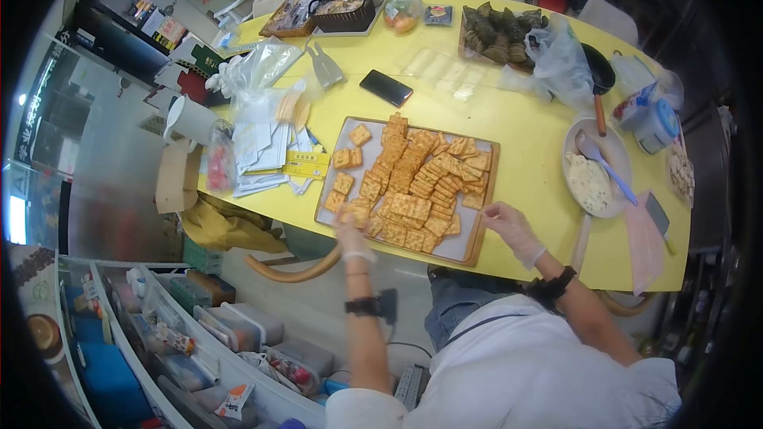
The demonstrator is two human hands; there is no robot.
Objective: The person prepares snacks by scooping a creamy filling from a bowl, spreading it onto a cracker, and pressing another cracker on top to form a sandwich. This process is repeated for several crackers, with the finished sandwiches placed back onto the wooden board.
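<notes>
A wooden-rimmed tray (493,182) lined with white paper holds many square crackers (409,159), some in overlapping rows, some in loose stacks. My left hand (350,240), in a clear plastic glove, is at the tray's near left corner, fingers closed on a cracker (354,213). Just beyond the tray's right rim, my right hand (515,232) hovers, also gloved. Its fingers are loosely bent and a little apart, with nothing seen between them. A white pan (616,151) with a pale creamy mass (586,181) and a purple spatula (612,166) stands to the right.
A phone (386,88), papers (262,143) and a yellow packet (306,164) lie around the tray. At the back are wrapped leaf dumplings (501,35) and a black basket (343,9). A blue-lidded tub (656,125) and a scraper (659,214) are on the right. A curved chair arm (294,272) sits below.
</notes>
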